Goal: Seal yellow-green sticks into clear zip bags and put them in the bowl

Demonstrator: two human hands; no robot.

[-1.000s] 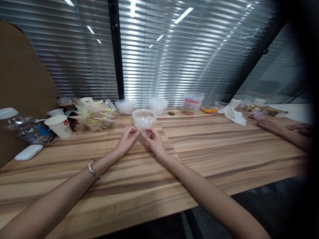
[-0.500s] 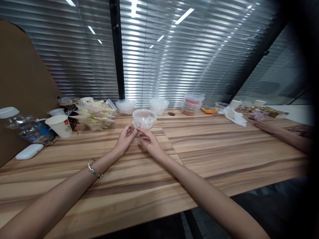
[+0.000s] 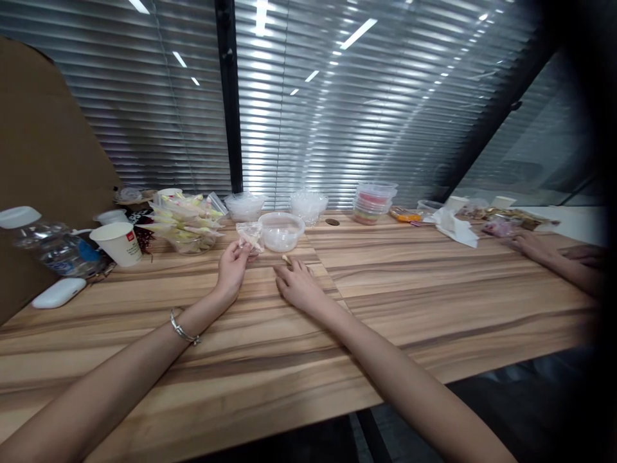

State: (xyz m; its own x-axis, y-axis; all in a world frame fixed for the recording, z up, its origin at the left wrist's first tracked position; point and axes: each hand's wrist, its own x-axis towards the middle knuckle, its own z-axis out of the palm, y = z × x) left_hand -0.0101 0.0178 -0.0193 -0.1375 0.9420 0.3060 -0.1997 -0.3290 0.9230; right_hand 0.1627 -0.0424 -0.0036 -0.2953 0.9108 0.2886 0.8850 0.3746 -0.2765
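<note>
Behind the pale, dark-streaked wooden counter (image 3: 409, 296), slatted blinds (image 3: 337, 128) filled the window, with a dark post (image 3: 230, 103) between panes and strips of light reflected in the glass. At the left stood a brown panel (image 3: 43, 161); before it were a clear bottle (image 3: 60, 254), a white paper cup (image 3: 116, 244) and a white case (image 3: 59, 293). Further along sat a heap of yellow and pink packets (image 3: 186, 222), and near the window a stack of clear tubs (image 3: 372, 204). Off to the right, a white tissue (image 3: 453, 228) lay near a co-worker's hand (image 3: 533, 245).

In the middle, the person's left hand (image 3: 231, 267) had thumb and fingers pinched together on a small clear bag (image 3: 250, 235), held just left of a clear bowl (image 3: 282, 240). The right hand (image 3: 299, 283) was apart from the left, palm down, nearer the person than the bowl. A small yellowish piece (image 3: 287, 260) showed at its fingertips; whether they gripped it, I could not tell.
</note>
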